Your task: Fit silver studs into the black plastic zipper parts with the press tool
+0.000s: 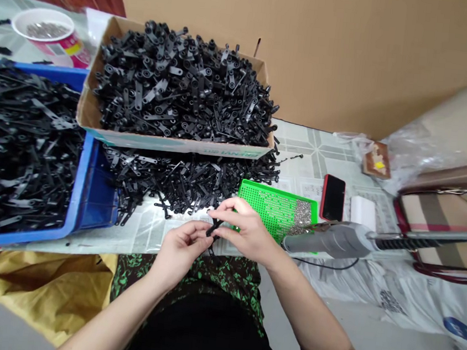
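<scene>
Between my two hands, just above the table's front edge, is a small black plastic lever part (pixel 213 227). My left hand (pixel 184 248) pinches its lower end with thumb and fingers. From the other side my right hand (pixel 244 229) grips its upper end, fingertips closed on it. Fingers cover much of the part, so its exact shape is hard to make out. Just beyond the hands lies a loose heap of similar black parts (pixel 186 184). Close to my right hand sits a green perforated tray (pixel 257 191) with small shiny metal pieces (pixel 302 213) in it.
A cardboard box (pixel 178 144) heaped with black parts stands behind. At left is a blue crate (pixel 79 192) of longer black pieces, with a paper tub (pixel 59 48) beyond. A grey electric screwdriver (pixel 331 238) juts in from the right, near a red-cased phone (pixel 333 198).
</scene>
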Tool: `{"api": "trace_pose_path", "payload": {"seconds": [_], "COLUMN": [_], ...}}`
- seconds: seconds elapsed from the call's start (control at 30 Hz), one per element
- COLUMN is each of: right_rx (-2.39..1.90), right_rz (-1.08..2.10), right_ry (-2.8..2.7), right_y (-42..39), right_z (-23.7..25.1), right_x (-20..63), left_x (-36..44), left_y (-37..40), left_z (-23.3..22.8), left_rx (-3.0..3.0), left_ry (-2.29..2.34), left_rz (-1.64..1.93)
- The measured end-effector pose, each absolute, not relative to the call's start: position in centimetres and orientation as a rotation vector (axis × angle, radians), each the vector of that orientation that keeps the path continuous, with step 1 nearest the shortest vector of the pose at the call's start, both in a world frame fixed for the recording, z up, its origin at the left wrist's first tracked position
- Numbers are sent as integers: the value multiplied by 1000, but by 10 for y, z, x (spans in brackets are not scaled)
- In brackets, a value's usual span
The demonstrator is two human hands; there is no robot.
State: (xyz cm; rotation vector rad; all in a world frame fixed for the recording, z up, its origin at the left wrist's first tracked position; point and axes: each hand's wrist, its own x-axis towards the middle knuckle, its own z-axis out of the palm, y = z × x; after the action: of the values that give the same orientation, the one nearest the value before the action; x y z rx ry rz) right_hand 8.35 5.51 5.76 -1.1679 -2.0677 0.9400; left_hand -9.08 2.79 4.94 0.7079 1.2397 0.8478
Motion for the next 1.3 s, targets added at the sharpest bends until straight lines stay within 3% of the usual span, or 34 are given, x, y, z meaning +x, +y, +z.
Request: {"api": "trace_pose_path", "payload": {"seconds": [0.2, 0.6, 0.9, 1.17, 1.3], "right_rx": [-1205, -1150, -1274, -1748, -1881], "right_rz": [1090, 924, 1139, 1168, 701], "right_ry": [-1913, -2010, -1922, -1584, -1184], "right_y": [54, 52, 47, -26, -53], "right_z": [59, 62, 59, 64, 68], "right_x": [89, 90, 90, 141, 186], "left_x": [-88, -87, -83, -58, -33], "left_y": [28, 30, 32, 26, 15], "left_z": [52, 54, 55, 42, 27], "left_rx": [715, 687, 577, 597, 595], "left_ry": [1179, 1225, 1175, 1240, 1228], "left_rz": [806, 799, 653, 646, 595]}}
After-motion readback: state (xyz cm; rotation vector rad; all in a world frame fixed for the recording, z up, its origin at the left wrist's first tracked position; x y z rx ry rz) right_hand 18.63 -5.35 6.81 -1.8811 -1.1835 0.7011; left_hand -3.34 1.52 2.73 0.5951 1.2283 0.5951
